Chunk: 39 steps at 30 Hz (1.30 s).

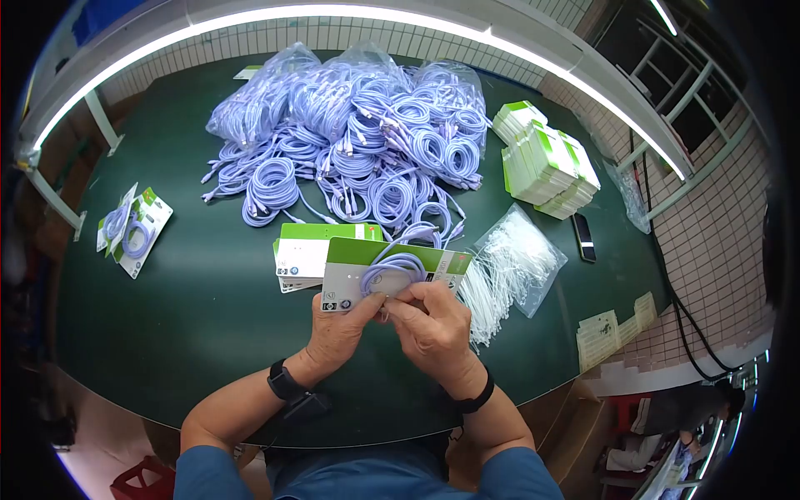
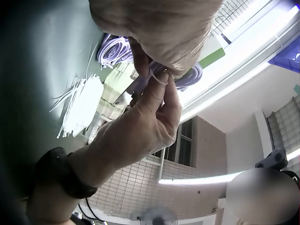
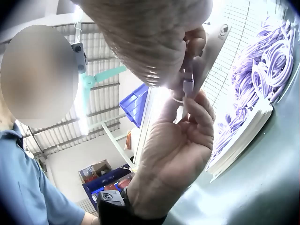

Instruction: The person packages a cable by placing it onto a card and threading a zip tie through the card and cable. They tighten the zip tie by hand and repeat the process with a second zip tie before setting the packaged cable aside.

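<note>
In the head view a green and white packaging card is held up in front of the body, with a coiled lilac USB cable lying against its face. My left hand grips the card's lower edge, thumb in front. Close beside it, my right hand pinches a thin white cable tie at the card's lower middle. The tie curves as a small loop by the fingertips in the left wrist view. A cable plug shows between the hands in the right wrist view. The fingers partly hide the tie.
Behind the hands lies a large heap of coiled lilac cables, partly bagged. More cards lie just behind the held one. White ties spill from a bag at right. Stacked cards, a phone and finished-looking packs flank the table.
</note>
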Each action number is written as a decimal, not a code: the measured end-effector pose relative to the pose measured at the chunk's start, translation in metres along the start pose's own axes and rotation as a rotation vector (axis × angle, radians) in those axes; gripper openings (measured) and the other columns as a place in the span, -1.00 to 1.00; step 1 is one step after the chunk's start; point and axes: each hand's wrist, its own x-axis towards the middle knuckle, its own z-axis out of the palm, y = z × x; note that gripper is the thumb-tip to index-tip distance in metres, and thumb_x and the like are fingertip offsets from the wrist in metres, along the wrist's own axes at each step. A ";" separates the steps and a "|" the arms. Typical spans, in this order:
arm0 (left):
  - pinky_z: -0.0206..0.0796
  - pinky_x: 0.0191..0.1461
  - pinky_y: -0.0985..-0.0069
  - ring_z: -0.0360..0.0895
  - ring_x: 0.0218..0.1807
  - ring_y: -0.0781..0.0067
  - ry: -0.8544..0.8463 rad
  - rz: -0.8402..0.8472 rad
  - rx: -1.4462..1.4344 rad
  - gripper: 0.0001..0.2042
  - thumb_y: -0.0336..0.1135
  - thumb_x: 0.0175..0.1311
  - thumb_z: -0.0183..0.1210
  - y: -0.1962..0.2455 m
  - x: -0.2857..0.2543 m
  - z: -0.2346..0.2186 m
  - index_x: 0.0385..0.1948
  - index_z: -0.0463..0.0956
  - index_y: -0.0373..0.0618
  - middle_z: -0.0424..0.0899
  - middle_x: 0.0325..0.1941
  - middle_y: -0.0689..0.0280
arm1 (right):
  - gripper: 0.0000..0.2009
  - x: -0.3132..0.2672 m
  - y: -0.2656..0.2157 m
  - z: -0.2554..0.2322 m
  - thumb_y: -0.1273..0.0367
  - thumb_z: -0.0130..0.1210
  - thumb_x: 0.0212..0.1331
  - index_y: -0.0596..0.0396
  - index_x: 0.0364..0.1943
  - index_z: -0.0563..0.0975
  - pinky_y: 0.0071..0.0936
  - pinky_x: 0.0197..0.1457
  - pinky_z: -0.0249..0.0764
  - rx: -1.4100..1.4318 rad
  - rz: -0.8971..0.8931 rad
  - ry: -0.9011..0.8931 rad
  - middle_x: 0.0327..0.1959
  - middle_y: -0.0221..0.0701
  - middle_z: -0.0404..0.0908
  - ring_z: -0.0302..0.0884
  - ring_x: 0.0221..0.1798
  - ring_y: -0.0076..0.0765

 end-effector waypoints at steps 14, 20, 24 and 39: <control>0.65 -0.19 0.44 0.72 -0.26 0.41 -0.006 0.040 -0.125 -0.75 -0.50 0.48 0.30 0.024 0.006 0.004 0.12 0.59 -0.32 0.77 -0.09 0.18 | -0.72 -0.016 0.070 -0.023 0.60 0.37 0.24 0.17 0.01 0.63 -0.60 -0.22 0.56 0.527 0.515 0.544 -0.13 -0.35 0.69 0.62 -0.25 -0.58; 0.65 -0.20 0.43 0.72 -0.25 0.42 -0.129 -0.026 -0.118 -0.74 -0.53 0.46 0.30 0.020 -0.004 0.009 0.11 0.59 -0.33 0.77 -0.09 0.18 | -0.62 -0.068 0.058 -0.007 0.48 0.35 0.30 0.13 0.19 0.62 -0.47 0.06 0.63 0.937 0.513 -0.048 0.03 -0.34 0.74 0.71 -0.02 -0.41; 0.64 -0.18 0.45 0.73 -0.23 0.45 -0.185 -0.016 -0.011 -0.74 -0.53 0.43 0.32 0.014 -0.010 0.003 0.10 0.61 -0.33 0.78 -0.09 0.20 | -0.64 -0.096 0.056 -0.024 0.47 0.23 0.45 0.13 0.28 0.59 -0.52 0.09 0.61 1.097 0.926 -0.280 0.15 -0.39 0.72 0.67 0.08 -0.49; 0.67 -0.20 0.47 0.75 -0.21 0.41 -0.161 -0.094 0.033 -0.68 -0.55 0.39 0.33 0.015 -0.009 0.005 0.14 0.59 -0.34 0.77 -0.06 0.17 | -0.62 -0.035 0.077 0.011 0.33 0.44 0.25 0.11 0.10 0.63 -0.44 0.01 0.61 1.265 0.823 -0.229 -0.05 -0.43 0.71 0.66 -0.03 -0.49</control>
